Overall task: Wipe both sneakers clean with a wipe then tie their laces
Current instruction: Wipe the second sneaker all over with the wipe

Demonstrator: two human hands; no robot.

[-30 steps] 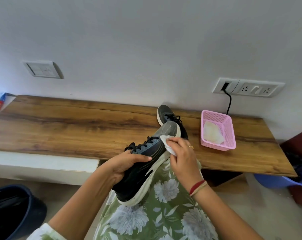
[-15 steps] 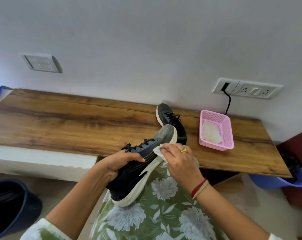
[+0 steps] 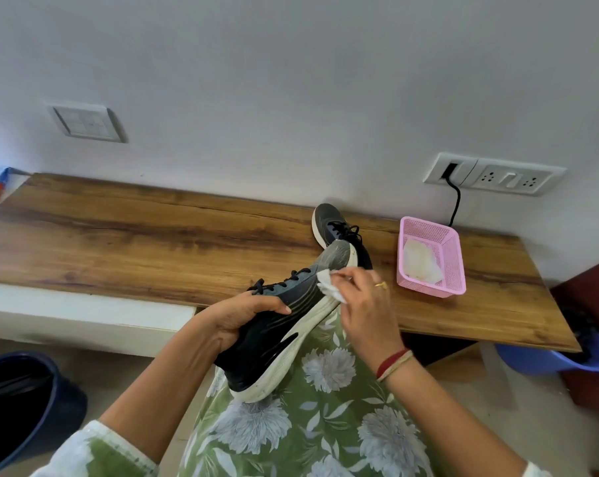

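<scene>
- Head view: a long brown wood-grain desk top (image 3: pixel 136 242) runs along a white wall and serves as the reference for all positions below.
- Left hand (image 3: pixel 243 318): fingers and thumb are curled round the upper of a black fabric sneaker with a white sole (image 3: pixel 274 342) and grip it near the collar.
- This held sneaker is off the desk top, in front of its near edge. The heel is down over a green floral garment (image 3: pixel 308 425) and the grey toe is raised toward the desk top.
- Right hand (image 3: pixel 366 304): the fingertips pinch a small crumpled white wipe (image 3: pixel 329 287) and press it against the sneaker's side, just behind the toe. A gold ring and red and pale wrist bands are visible.
- A second black lace-up sneaker (image 3: pixel 332 223) stands on the desk top near its rear edge, partly hidden by the raised toe.
- A pink mesh plastic basket (image 3: pixel 428 232) sits on the desk top at its right end and holds a pale crumpled cloth (image 3: pixel 421 263).
- Above the desk top on the wall are a white switch plate (image 3: pixel 88 123) to the left and a white socket panel (image 3: pixel 497 173) to the right, with a black cable (image 3: pixel 456 201) plugged in.
- Below the desk top are a dark blue bucket (image 3: pixel 22 407) at the left and a blue tub (image 3: pixel 549 359) at the right.
</scene>
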